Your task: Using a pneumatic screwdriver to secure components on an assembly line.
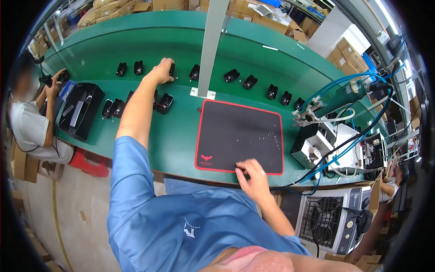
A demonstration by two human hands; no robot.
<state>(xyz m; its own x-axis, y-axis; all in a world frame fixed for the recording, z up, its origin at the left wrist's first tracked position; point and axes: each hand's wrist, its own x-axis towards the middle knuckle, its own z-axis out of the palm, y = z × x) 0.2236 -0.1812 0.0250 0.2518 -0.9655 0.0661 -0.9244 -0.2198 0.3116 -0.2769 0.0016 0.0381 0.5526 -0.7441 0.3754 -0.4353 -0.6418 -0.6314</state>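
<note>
My left arm stretches out to the far row on the green workbench. There my left hand has its fingers closed round a small black plastic housing, which is partly hidden. My right hand rests at the front edge of a black mat with a red border. Its fingers are curled together, and something small and dark shows at the fingertips, too little to name. Similar black housings stand along the back of the bench. More of them sit nearer, beside my left forearm.
A metal post rises from the bench behind the mat. To the right stands a bench machine with blue hoses and cables. A black bin is at the left, near a seated person. Below right is a fan unit.
</note>
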